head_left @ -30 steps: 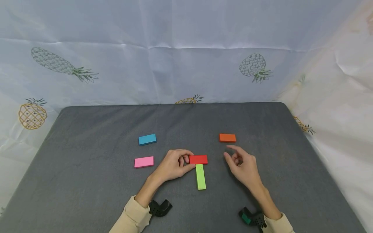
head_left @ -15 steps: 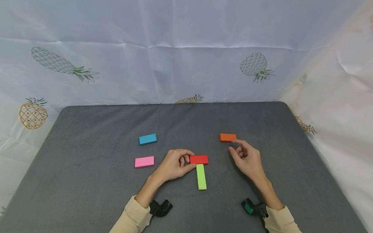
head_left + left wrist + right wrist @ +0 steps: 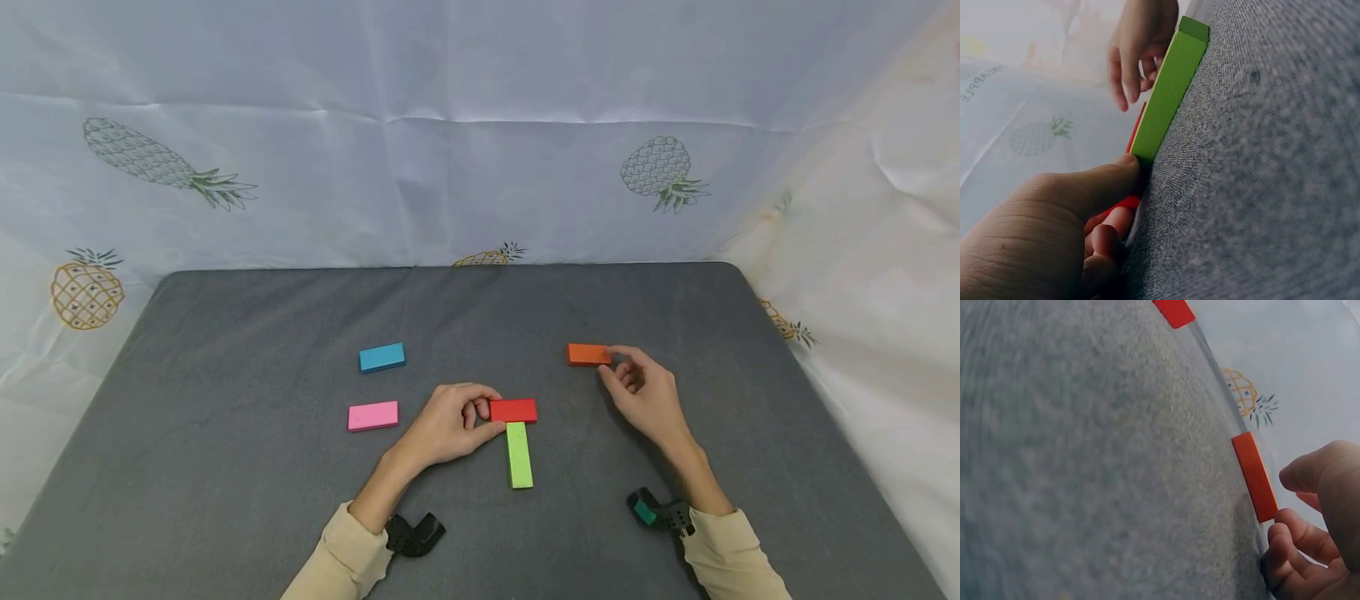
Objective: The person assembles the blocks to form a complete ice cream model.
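My left hand (image 3: 453, 425) holds the left end of a red block (image 3: 514, 411) between thumb and fingers. A lime green block (image 3: 520, 456) lies lengthwise below the red one, and the two form a T. In the left wrist view the thumb sits at the corner where the green block (image 3: 1169, 94) meets the red. My right hand (image 3: 648, 400) is at the right end of an orange block (image 3: 588, 355). Its index fingertip is at that end. In the right wrist view, the thumb stands apart from the orange block (image 3: 1254, 477), with the fingers loosely bent.
A blue block (image 3: 382, 357) and a pink block (image 3: 372, 416) lie flat to the left of my left hand. All rest on a grey cloth-covered table (image 3: 247, 500). Behind it hangs a white curtain (image 3: 375, 192) with pineapple prints. Black devices are worn on both wrists.
My right hand has moved away from me and slightly right, from below the orange block to its right end. The left hand and the blocks have stayed in place.
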`<state>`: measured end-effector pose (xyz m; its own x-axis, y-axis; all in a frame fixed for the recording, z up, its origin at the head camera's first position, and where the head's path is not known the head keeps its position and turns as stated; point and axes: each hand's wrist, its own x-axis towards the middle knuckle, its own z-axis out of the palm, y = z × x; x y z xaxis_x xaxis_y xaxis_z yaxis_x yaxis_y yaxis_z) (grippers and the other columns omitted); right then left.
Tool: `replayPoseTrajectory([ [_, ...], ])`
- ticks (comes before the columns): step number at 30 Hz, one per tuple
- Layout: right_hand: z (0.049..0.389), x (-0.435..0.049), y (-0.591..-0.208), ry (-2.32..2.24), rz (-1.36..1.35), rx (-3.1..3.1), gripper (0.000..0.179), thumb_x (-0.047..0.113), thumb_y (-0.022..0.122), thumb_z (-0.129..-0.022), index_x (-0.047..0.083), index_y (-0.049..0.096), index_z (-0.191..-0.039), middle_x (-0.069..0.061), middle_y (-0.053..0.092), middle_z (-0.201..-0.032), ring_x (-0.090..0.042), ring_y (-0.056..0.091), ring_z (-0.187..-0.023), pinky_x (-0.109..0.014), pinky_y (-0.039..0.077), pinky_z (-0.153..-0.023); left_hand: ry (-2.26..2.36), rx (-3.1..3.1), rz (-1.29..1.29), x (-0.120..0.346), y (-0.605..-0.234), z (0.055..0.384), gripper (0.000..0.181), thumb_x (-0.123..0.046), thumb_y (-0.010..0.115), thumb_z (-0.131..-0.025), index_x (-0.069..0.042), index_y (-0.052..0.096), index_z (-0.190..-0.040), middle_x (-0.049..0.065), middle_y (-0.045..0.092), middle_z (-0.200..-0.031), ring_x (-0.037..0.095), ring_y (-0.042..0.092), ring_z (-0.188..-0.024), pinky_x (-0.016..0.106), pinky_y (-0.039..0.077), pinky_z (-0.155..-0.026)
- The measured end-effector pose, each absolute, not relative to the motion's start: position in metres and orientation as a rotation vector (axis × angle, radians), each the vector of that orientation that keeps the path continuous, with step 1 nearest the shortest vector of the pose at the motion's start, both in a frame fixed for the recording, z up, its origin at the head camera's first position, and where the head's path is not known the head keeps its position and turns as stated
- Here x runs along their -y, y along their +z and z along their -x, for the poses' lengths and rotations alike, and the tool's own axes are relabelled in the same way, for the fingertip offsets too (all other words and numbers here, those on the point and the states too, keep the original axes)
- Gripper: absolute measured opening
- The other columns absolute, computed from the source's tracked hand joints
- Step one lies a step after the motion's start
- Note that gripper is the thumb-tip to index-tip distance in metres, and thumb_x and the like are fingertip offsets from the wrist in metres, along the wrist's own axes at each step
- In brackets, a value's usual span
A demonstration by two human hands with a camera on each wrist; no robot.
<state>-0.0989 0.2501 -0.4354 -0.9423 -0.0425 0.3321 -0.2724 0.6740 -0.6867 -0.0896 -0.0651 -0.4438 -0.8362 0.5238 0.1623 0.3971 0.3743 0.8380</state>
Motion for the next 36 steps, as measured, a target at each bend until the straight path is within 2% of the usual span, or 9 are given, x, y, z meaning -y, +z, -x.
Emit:
replayPoseTrajectory([
  [7, 0.104, -0.257, -0.437, 1.178, -0.242, 2.619, 0.027, 0.002, 0.072, -0.093, -0.001, 0.067, -0.119, -0.009, 0.060, -0.073, 0.000, 0.045, -0.056, -0.016, 0.040, -0.052, 1.467, -2.500, -0.847, 0.065, -0.444, 0.090, 0.024, -0.014, 0.079, -0.089, -0.004, 0.073, -0.111, 0.003, 0.065, -0.081, -0.005, 0.043, -0.053, 0.016, 0.041, -0.051],
  [13, 0.110, -0.266, -0.431, 1.196, -0.376, 2.689, 0.034, 0.000, 0.071, -0.092, -0.003, 0.063, -0.125, -0.008, 0.061, -0.077, 0.002, 0.048, -0.061, -0.017, 0.041, -0.056, 1.481, -2.492, -0.852, 0.065, -0.444, 0.090, 0.024, -0.014, 0.078, -0.090, -0.004, 0.073, -0.111, 0.004, 0.065, -0.081, -0.005, 0.043, -0.053, 0.017, 0.042, -0.051],
  [21, 0.121, -0.274, -0.418, 1.271, -0.405, 2.919, 0.048, 0.007, 0.069, -0.096, -0.004, 0.050, -0.139, -0.006, 0.061, -0.078, -0.001, 0.046, -0.060, -0.021, 0.041, -0.057, 1.477, -2.497, -0.862, 0.064, -0.444, 0.089, 0.023, -0.015, 0.078, -0.090, -0.005, 0.073, -0.110, 0.004, 0.065, -0.081, -0.005, 0.043, -0.052, 0.017, 0.042, -0.051],
  [36, 0.128, -0.276, -0.412, 1.240, -0.382, 3.077, 0.051, 0.013, 0.068, -0.098, -0.001, 0.049, -0.143, -0.008, 0.060, -0.080, -0.005, 0.048, -0.061, -0.024, 0.042, -0.058, 1.483, -2.501, -0.880, 0.064, -0.443, 0.089, 0.023, -0.015, 0.078, -0.090, -0.005, 0.073, -0.110, 0.003, 0.064, -0.080, -0.005, 0.043, -0.053, 0.017, 0.043, -0.051],
])
